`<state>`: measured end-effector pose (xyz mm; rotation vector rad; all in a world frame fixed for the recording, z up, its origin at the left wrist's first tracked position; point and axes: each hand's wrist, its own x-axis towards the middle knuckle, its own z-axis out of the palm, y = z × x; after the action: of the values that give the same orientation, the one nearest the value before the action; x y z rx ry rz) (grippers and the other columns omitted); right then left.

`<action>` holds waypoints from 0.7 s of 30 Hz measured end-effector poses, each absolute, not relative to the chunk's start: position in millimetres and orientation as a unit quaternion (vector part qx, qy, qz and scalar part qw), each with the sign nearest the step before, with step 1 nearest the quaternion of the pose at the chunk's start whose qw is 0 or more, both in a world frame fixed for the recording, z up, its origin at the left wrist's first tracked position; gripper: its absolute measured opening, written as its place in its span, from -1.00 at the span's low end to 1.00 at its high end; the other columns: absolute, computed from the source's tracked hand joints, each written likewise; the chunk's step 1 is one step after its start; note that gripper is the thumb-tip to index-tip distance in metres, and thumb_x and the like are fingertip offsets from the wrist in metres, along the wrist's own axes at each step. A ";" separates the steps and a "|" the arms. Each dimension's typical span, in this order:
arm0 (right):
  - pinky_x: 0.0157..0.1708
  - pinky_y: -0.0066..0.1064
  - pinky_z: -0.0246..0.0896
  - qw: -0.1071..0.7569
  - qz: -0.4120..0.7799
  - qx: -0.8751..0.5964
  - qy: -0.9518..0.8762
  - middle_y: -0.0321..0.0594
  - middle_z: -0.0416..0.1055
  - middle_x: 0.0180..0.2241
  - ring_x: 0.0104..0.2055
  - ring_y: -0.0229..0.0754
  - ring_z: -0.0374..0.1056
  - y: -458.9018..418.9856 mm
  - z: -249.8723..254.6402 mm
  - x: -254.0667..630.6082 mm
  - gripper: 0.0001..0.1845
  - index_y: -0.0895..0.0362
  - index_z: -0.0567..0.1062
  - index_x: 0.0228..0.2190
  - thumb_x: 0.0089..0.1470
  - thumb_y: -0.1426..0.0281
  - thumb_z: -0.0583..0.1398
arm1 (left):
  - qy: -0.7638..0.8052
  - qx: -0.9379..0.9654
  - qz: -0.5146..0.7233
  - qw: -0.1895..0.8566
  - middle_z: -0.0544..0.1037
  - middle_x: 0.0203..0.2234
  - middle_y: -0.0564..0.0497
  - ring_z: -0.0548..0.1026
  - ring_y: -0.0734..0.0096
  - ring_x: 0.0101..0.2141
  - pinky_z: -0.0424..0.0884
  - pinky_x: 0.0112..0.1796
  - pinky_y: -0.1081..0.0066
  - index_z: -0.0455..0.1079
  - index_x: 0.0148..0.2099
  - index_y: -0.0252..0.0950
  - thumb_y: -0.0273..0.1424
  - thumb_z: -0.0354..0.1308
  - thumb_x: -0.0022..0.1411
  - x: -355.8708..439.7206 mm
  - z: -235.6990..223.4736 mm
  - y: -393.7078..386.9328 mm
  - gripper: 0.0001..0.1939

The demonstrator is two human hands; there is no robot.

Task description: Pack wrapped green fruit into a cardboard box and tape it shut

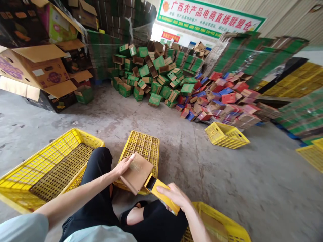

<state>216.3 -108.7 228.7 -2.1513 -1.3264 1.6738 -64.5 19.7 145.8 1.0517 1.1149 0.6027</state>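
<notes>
Above an upturned yellow crate (141,143), a small brown cardboard box (138,171) is tilted, with a few pale scuff-like marks on its top face. My left hand (124,166) grips its left edge, thumb on the top face and the other fingers partly hidden. In my right hand (176,195) is a yellow stapler-like tool (157,188); my fingers wrap round its body. The tool's dark, open front end touches or nearly touches the box's right corner. Exactly what kind of tool it is, I cannot tell.
A large yellow crate (52,168) stands at my left. Another crate (222,225), with cardboard inside, is by my right knee. Farther off lie a yellow crate (227,136), heaped green boxes (153,87) and red-and-blue boxes (224,97). Big cartons (45,70) are stacked at the left.
</notes>
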 end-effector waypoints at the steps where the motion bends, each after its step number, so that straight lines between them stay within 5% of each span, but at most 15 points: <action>1: -0.63 -0.51 0.32 0.053 0.548 -0.713 -0.435 -0.18 0.50 -0.64 -0.60 -0.16 0.48 -108.8 236.3 219.0 -0.44 0.13 0.48 -0.48 0.15 -0.12 0.20 | 0.478 0.447 0.269 0.706 0.59 0.11 -0.16 0.54 -0.05 0.13 0.47 0.11 0.21 0.47 0.22 -0.27 0.31 0.03 0.23 -62.4 144.7 18.4 -0.15; 5: -0.64 -0.51 0.29 0.043 0.546 -0.707 -0.448 -0.22 0.51 -0.65 -0.63 -0.18 0.46 -103.2 259.9 229.6 -0.44 0.13 0.50 -0.45 0.11 -0.14 0.23 | 0.433 0.357 0.243 0.791 0.62 0.03 -0.27 0.65 -0.05 -0.06 0.56 -0.01 0.12 0.39 0.27 -0.35 0.40 -0.13 0.22 -47.1 123.5 15.2 0.01; 9: -0.64 -0.46 0.32 0.029 0.563 -0.692 -0.451 -0.18 0.51 -0.65 -0.64 -0.14 0.45 -92.1 249.8 228.2 -0.43 0.15 0.51 -0.49 0.14 -0.12 0.23 | 0.445 0.394 0.225 0.772 0.57 0.11 -0.30 0.61 -0.02 0.03 0.52 0.07 0.14 0.34 0.31 -0.39 0.39 -0.34 0.26 -38.0 85.8 9.7 0.07; 14: -0.56 -0.42 0.42 0.034 0.573 -0.693 -0.436 -0.18 0.50 -0.64 -0.60 -0.13 0.48 -68.6 204.8 200.0 -0.55 0.17 0.54 -0.46 0.20 0.03 0.25 | 0.473 0.494 0.241 0.689 0.52 0.18 -0.19 0.47 0.02 0.21 0.34 0.26 0.18 0.37 0.32 -0.40 0.24 -0.31 0.40 -59.5 59.2 13.5 -0.08; 21: -0.39 -0.23 0.56 0.004 0.554 -0.691 -0.464 0.02 0.51 -0.61 -0.47 0.02 0.57 -17.9 164.9 139.8 -0.43 0.23 0.52 -0.53 0.28 0.02 0.16 | 0.485 0.568 0.277 0.605 0.46 0.23 -0.24 0.34 -0.11 0.30 0.19 0.33 0.05 0.40 0.29 -0.45 0.29 -0.24 0.35 -88.5 65.3 38.4 -0.03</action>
<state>139.8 -17.9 164.9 -2.1658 -1.4533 1.7358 -88.5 38.4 65.3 1.3131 1.1212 0.6403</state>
